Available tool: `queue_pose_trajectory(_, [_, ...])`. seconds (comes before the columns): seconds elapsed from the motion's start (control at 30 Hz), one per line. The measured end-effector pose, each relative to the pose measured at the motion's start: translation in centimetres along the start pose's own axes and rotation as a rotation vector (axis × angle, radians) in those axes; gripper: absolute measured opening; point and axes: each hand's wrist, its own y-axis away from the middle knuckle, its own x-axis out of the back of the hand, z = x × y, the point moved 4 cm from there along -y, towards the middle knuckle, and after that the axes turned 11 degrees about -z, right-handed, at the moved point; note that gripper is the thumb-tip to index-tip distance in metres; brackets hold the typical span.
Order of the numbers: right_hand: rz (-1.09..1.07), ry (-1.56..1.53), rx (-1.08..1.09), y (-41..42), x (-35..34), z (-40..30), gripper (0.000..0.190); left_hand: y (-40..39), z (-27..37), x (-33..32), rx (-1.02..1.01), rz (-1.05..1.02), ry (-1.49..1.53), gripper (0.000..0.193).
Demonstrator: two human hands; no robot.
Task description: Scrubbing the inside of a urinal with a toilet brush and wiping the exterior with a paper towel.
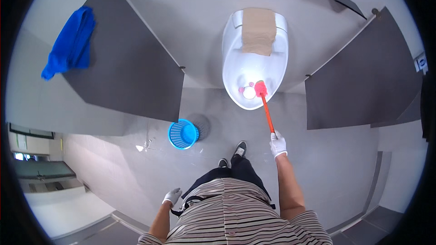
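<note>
My right hand (pixel 278 145), in a white glove, is closed around the orange handle of a toilet brush (pixel 267 112). The brush's pink bristle head lies inside the bowl of a white wall urinal (pixel 229 54), just right of a round white drain cover (pixel 249 92). Small pink balls (pixel 241 90) lie beside the cover. A brown cloth (pixel 259 30) hangs over the urinal's top. My left hand (pixel 173 196), also in a white glove, hangs beside my hip, holding nothing, its fingers partly spread.
Dark grey partitions stand left (pixel 136 64) and right (pixel 354 78) of the urinal. A blue cloth (pixel 73 44) drapes over the left one. A blue plastic basket (pixel 184 134) stands on the floor near my feet. A dark shelf (pixel 344 1) juts from the wall at upper right.
</note>
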Motion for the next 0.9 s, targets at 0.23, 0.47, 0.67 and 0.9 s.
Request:
queue_pose_trajectory(0.23, [-0.106, -0.629, -0.135, 10.9, 1.6, -9.6, 0.036, -2.2, -9.3, -5.2, -0.022, -0.108, 0.129, 0.054])
queue_pose_trajectory(0.47, [-0.053, -0.730, -0.088, 18.3, 3.6, -7.4, 0.039, -4.1, -12.4, -6.7, -0.104, -0.195, 0.062, 0.053])
queue_pose_trajectory(0.67, [-0.020, -0.760, -0.108, 22.8, 5.5, -3.3, 0.041, -5.3, -9.0, -4.5, -0.084, -0.072, 0.095, 0.053])
queue_pose_trajectory(0.9, [-0.025, -0.851, -0.095, 24.4, 8.8, 3.9, 0.039, -5.5, -4.4, -7.2, -0.149, -0.084, 0.050, 0.053])
